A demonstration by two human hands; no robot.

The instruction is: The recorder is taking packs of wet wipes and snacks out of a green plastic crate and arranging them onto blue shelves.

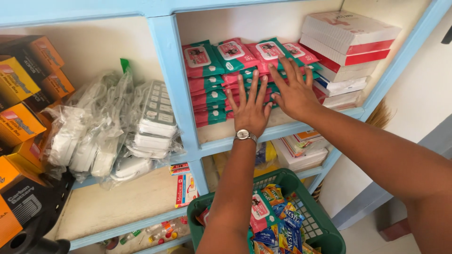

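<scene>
Pale blue painted wooden shelving unit (175, 75), cream back wall. Upper right compartment: stacked soft red-and-green plastic wipe packets (207, 80), several rows deep, lying flat with label faces up.

Left hand (251, 110), silver wristwatch (245, 135) on the wrist, pressed flat against the front of the packet stacks, fingers spread and straight, gripping nothing. Right hand (295, 91) just beside it, slightly higher, palm down on the packets at the right end of the row, fingers also splayed open, nothing clasped. Hands near each other, thumbs almost meeting.

Right of the packets, same compartment: stack of flat white-and-red cardboard boxes (347, 40), touching or nearly touching the packet row.

Left compartment: heap of clear plastic bags holding white plastic items (101, 136); further left, orange-and-black cardboard cartons (21, 113) stacked at the edge.

Below the forearms: green plastic mesh basket (316, 221) holding more red-and-green packets plus small colourful foil sachets (282, 226). Lowest shelf: small bottles lying on their sides, too small to tell more.
</scene>
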